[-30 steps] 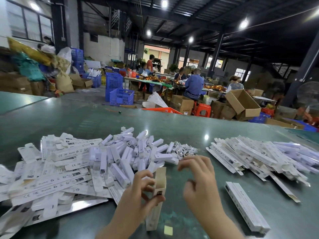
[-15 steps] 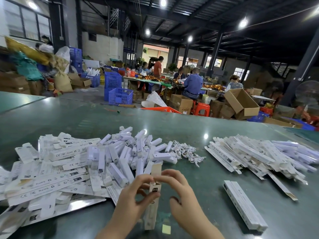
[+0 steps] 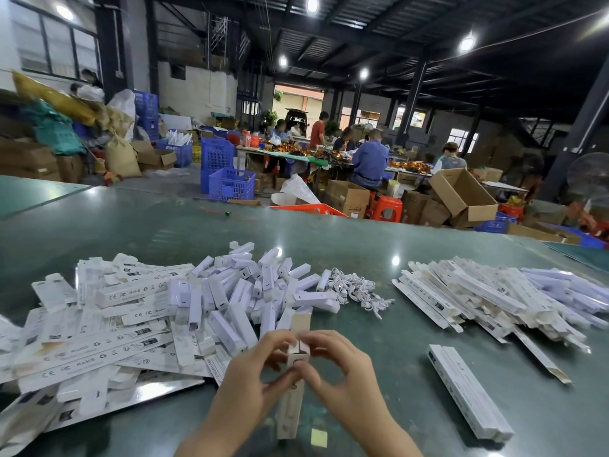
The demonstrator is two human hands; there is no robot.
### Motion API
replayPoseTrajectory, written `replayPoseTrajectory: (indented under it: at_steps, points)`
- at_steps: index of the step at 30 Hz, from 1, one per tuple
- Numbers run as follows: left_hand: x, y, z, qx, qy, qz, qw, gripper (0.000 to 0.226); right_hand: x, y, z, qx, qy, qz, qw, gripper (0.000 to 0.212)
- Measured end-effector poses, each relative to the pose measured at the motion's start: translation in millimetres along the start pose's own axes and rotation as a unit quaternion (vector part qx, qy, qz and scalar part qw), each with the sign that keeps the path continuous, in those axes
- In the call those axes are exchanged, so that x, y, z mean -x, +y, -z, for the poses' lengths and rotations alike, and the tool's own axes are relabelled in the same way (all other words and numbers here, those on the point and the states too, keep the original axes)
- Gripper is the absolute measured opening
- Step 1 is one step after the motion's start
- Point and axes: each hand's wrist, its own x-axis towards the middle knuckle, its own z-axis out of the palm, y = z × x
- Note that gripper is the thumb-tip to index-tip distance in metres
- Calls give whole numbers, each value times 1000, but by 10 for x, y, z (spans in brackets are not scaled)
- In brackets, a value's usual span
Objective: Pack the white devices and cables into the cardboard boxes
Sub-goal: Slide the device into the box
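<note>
Both hands meet at the upper end of a slim box (image 3: 294, 384) that stands nearly upright on the green table (image 3: 379, 374), its foot near a small yellow note (image 3: 319, 437). The left hand (image 3: 250, 374) curls its fingers round the box from the left, thumb on the near face; the right hand (image 3: 342, 371) pinches the same end from the right with thumb and forefinger. The top flap (image 3: 301, 319) stands open above the fingers, brown inside, and the small side tabs below it are being held folded in between the fingertips. Whether a device sits inside the box cannot be told.

Just behind the hands lies a loose heap of white devices (image 3: 250, 291) — short white bars piled every way. A tangle of white cables (image 3: 357, 290) touches the heap's right edge. To the left, flat unfolded box blanks (image 3: 85, 328) spread in a wide overlapping layer, printed with CE and RoHS marks.

Well to the right lies a pile of packed boxes (image 3: 494, 298), long and narrow, stacked roughly side by side. Nearer, apart from that pile, two closed boxes (image 3: 469, 394) lie together, pointing away from the camera.

Beyond the table — blue crates (image 3: 230, 183), brown cartons (image 3: 461, 196), a red stool (image 3: 389, 207), and people seated at a long bench (image 3: 296, 156).
</note>
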Motion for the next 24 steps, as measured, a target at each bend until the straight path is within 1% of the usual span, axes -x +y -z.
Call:
replayPoseTrajectory:
  at_steps: [5, 8, 11, 12, 15, 17, 18, 21, 22, 24]
  points:
    - [-121, 38, 65, -19, -29, -20, 999, 33, -77, 25, 42, -9, -25, 11, 1000, 11]
    - [-162, 19, 119, 12, -34, 0, 999, 32, -84, 62, 45, -39, 7, 10, 999, 14]
    - [-196, 17, 162, 25, -46, 4, 999, 30, -63, 74, 3, -97, 27, -8, 995, 9]
    - [-205, 27, 169, 27, -51, 4, 998, 27, -58, 76, -15, -106, 32, -14, 994, 12]
    - [-207, 31, 175, 20, -56, 24, 998, 20, -45, 78, -56, -124, 50, -51, 990, 34]
    - [-182, 30, 159, 18, -39, 38, 998, 26, -40, 71, -49, -142, 47, -62, 987, 44]
    - [-169, 45, 152, 23, -28, 46, 998, 31, -41, 65, -39, -131, 42, -50, 989, 42]
    - [-137, 56, 133, 10, -21, 32, 999, 45, -46, 22, -29, -92, 28, 15, 995, 13]
    - [-132, 69, 130, 3, -25, 23, 999, 44, -48, 13, -32, -95, 35, 17, 995, 9]
    - [-121, 85, 128, 1, -30, 13, 999, 30, -57, 13, -31, -92, 52, 4, 994, 8]
